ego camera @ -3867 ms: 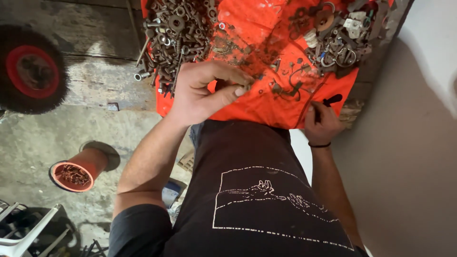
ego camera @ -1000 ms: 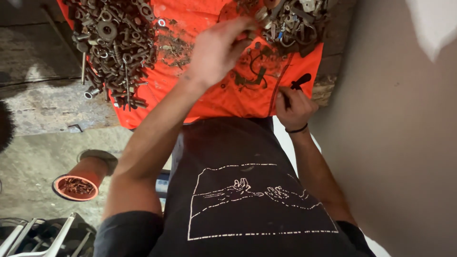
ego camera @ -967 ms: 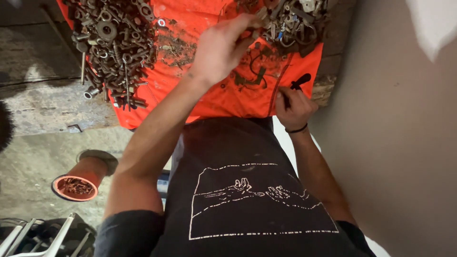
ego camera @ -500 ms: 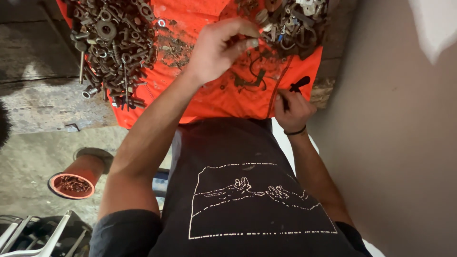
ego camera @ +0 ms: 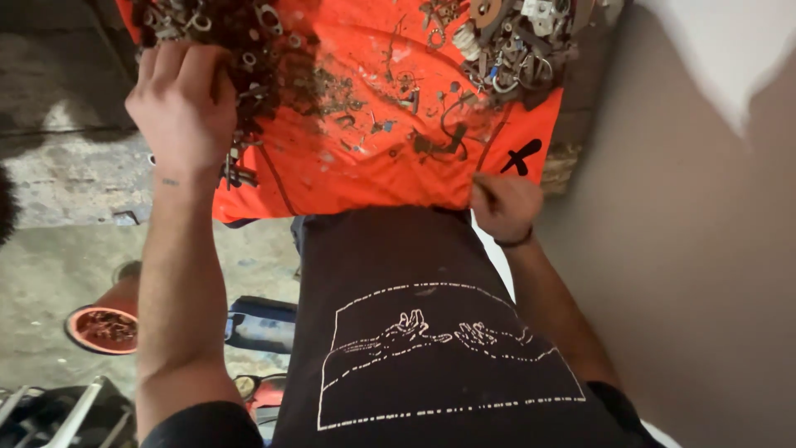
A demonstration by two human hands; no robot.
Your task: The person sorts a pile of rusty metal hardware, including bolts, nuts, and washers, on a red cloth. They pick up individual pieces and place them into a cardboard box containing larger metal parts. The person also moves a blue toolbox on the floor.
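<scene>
Two hardware piles (ego camera: 240, 50) (ego camera: 518, 41), one orange cloth (ego camera: 365, 174), one red pot (ego camera: 101, 328).

Cloth (ego camera: 365, 178): lying spread over the bench (ego camera: 75, 166), its near edge hanging toward the person.
Left heap (ego camera: 257, 50): sitting on the cloth's left part, far side, a pile of bolts and nuts.
Right heap (ego camera: 514, 46): sitting on the cloth's right part, far side, well apart from the left heap.
Loose bits (ego camera: 390, 108): lying scattered between the two heaps.
Left hand (ego camera: 182, 104): resting on the left heap's near left edge.
Right hand (ego camera: 504, 206): gripping the cloth's near right edge.
Pot (ego camera: 101, 328): standing on the floor, below left of the bench.
Wall (ego camera: 705, 249): running along the right.
</scene>
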